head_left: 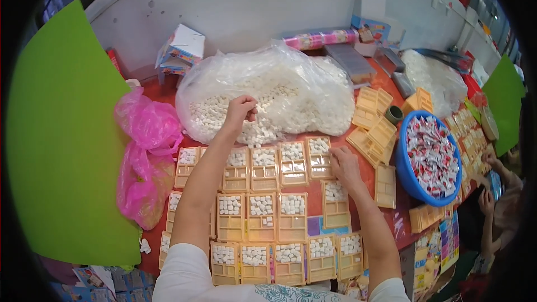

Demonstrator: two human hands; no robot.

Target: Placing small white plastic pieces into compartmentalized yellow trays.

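My left hand is raised over the front of a large clear plastic bag full of small white pieces. Its fingers are curled closed; whatever they hold is hidden. At the right end of the far row, my right hand grips the right edge of a tan compartment tray, whose upper section has white pieces in it. Several similar trays lie in rows in front of me, their upper sections filled with white pieces. My left forearm covers some trays on the left.
A blue basin of small wrapped packets stands on the right, beside stacked tan trays. Pink plastic bags and a large green panel are on the left. Another person's hands work at far right.
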